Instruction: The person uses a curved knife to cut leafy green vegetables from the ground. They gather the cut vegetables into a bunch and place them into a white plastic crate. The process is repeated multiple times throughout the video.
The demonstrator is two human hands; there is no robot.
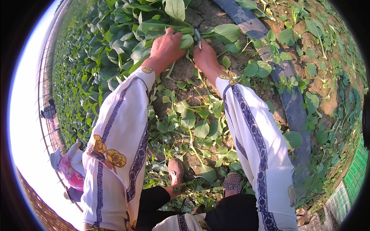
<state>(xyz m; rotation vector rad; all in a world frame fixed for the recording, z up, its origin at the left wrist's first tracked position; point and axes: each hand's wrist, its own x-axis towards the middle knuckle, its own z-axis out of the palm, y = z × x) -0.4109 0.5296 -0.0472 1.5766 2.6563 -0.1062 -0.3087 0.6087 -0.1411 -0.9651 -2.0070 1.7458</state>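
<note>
Near the top centre, my left hand (167, 44) grips the stalks of a bok choy plant (186, 42), its pale green base pointing right. The leaves fan up and to the left, into the standing greens. Just right of that base, my right hand (206, 57) is closed around a small knife (198, 37). The grey metal blade points upward, beside the stalks; whether it touches them I cannot tell. Both fists are close together above bare soil, and my fingertips are partly hidden.
Dense leafy greens (95, 57) grow on the left. A flat grey hose (292, 106) curves down the right side. Loose leaves (202, 127) litter the soil before my shoes (175, 170). Green (357, 164) and whitish (338, 199) plastic crates stand lower right. Other people (70, 170) are at the left.
</note>
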